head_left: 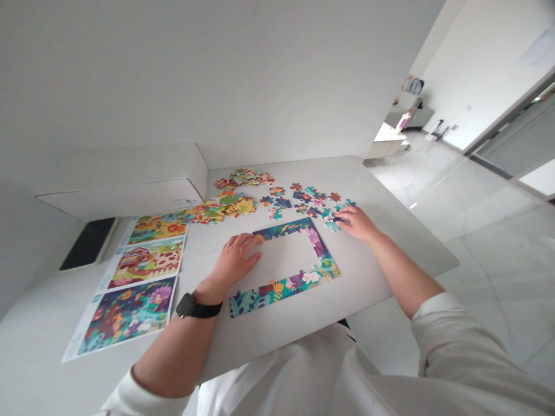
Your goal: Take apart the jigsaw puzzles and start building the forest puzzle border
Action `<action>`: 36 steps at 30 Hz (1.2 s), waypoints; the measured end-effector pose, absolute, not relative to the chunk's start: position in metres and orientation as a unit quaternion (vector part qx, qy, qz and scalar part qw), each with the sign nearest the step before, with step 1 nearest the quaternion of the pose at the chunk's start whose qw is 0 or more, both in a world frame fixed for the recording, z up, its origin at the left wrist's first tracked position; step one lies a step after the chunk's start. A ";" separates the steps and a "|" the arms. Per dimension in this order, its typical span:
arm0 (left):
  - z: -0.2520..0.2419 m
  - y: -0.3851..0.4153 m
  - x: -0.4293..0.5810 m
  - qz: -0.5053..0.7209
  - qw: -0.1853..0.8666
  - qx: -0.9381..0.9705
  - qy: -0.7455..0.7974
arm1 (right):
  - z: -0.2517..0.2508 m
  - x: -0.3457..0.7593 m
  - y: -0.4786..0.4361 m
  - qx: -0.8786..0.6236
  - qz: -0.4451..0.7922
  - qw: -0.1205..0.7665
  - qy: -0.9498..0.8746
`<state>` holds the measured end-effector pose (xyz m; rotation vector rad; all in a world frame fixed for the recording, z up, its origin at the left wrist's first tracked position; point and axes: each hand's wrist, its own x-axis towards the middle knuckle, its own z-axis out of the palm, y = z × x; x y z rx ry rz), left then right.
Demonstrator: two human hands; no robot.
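Note:
A partly joined puzzle border [318,242] lies on the white table [277,323], with strips along its top, right and bottom. My left hand [236,257], below a black watch, rests at the border's upper left end. Its fingertips touch a small orange piece [259,238]. My right hand [355,222] reaches the right edge of the loose dark and teal pieces [311,197]. The fingers are bent over a piece there, and how firmly they hold it is hidden. Left of these pieces lie a yellow pile [225,207] and a red and yellow pile [247,176].
A printed sheet with three pictures [130,300] lies at the left, beside a black phone-like device [88,244]. Behind them stands a white box [130,179] against the wall. The table's right edge borders a shiny tiled floor [472,214].

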<state>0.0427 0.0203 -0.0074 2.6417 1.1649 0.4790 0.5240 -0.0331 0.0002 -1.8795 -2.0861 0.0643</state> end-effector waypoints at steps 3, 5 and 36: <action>-0.008 0.021 0.043 0.164 0.106 0.898 0.395 | -0.002 0.524 -0.048 -0.688 0.003 0.128 -0.715; -0.008 0.021 0.043 0.165 0.104 0.898 0.395 | -0.001 0.526 -0.055 -0.712 -0.010 0.113 -0.693; -0.005 0.020 0.043 0.162 0.106 0.901 0.387 | 0.018 0.437 -0.017 -0.702 -0.013 0.065 -0.709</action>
